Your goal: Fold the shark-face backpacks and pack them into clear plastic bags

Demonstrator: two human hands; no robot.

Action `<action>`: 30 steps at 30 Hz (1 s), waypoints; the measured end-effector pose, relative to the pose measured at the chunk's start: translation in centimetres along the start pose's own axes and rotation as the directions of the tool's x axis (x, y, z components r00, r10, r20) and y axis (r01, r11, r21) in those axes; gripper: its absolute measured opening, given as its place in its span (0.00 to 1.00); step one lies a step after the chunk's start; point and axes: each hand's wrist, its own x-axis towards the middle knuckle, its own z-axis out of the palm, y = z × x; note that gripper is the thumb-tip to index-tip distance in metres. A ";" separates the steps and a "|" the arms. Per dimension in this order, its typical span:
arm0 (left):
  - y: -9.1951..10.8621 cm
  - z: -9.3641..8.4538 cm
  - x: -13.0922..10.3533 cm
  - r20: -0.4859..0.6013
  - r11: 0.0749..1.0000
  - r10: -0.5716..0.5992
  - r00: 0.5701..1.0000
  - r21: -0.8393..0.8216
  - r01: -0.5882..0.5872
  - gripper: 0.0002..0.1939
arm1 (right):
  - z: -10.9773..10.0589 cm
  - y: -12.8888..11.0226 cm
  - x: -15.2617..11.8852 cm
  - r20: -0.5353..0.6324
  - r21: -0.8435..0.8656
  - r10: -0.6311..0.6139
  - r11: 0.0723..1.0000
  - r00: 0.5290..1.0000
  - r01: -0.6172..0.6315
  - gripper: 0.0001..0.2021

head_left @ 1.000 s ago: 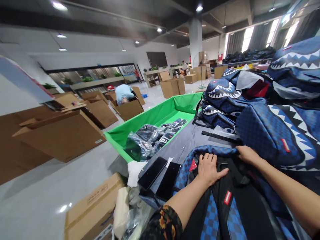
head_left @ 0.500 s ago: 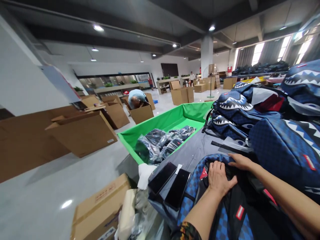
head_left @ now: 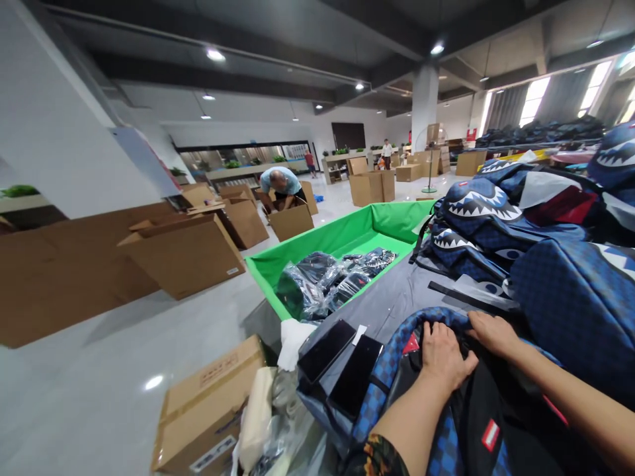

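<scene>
A blue checkered backpack (head_left: 414, 337) with black parts and a small red label lies at the table's near edge. My left hand (head_left: 444, 357) is on its black inner side, fingers curled down into the fabric below the top edge. Right beside it, my right hand (head_left: 496, 336) grips the rim, its fingers bent over the edge; some fingertips are hidden. Two black phones (head_left: 356, 377) lie just left of the backpack on the grey table cover (head_left: 397, 294). Behind my right hand are more blue backpacks (head_left: 481, 201) with printed shark teeth, heaped up.
Beyond the table stands a green-lined bin (head_left: 307, 241) holding several plastic-wrapped bags (head_left: 317, 281). A taped carton (head_left: 208, 396) and plastic wrapping (head_left: 282, 423) are at lower left. Open cartons (head_left: 188, 254) stand on the floor, where a person (head_left: 280, 185) bends over one.
The view has turned slightly left. My right hand's fingers are bent more over the backpack's rim, while my left hand stays in much the same place. The bending person's head has risen a little.
</scene>
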 end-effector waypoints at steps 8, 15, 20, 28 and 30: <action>-1.0 0.5 0.7 -0.154 0.993 -0.047 0.987 -0.113 0.030 0.20 | -0.4 -0.5 0.9 0.032 -0.033 -0.003 0.999 0.999 0.004 0.13; -1.1 -2.7 1.0 0.010 0.998 -0.055 0.998 -0.038 0.056 0.16 | -1.6 0.5 -2.2 0.052 0.015 0.102 0.995 0.993 -0.103 0.23; -3.8 -7.2 5.2 0.153 0.963 0.202 0.967 0.151 -0.225 0.28 | -1.0 0.8 -1.5 0.046 0.080 0.165 0.983 0.985 -0.168 0.12; -7.9 -5.7 9.7 0.267 0.991 0.078 0.961 0.083 -0.104 0.10 | 0.6 0.5 -2.3 -0.074 0.087 0.212 0.975 0.975 -0.205 0.16; -7.5 -4.9 8.6 0.204 0.996 0.018 0.979 0.081 -0.035 0.12 | 0.7 0.6 -2.5 -0.090 0.107 0.203 0.975 0.975 -0.194 0.15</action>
